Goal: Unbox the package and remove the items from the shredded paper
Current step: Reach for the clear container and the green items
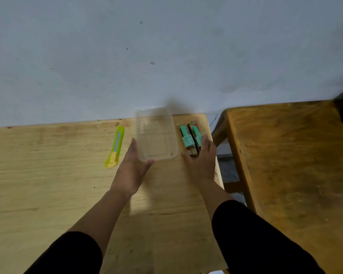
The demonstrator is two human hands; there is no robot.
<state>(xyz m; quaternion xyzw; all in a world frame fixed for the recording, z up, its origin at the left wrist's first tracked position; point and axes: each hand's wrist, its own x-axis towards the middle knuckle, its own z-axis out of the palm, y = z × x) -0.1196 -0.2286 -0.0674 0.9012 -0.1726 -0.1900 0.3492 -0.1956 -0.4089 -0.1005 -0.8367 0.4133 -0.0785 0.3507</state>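
A clear plastic tray (156, 133) lies at the far edge of the wooden table (48, 184), empty as far as I can see. My left hand (134, 167) holds its near left corner, thumb under the front edge. To the tray's right lie two teal and dark small packaged items (188, 137) side by side. My right hand (201, 157) rests on their near ends, fingers curled around them. No box or shredded paper is in view.
A yellow-green utility knife (115, 147) lies left of the tray. A second, darker wooden table (295, 165) stands to the right across a narrow gap. A grey wall runs behind both tables. A white object's corner peeks in at the bottom edge (216, 272).
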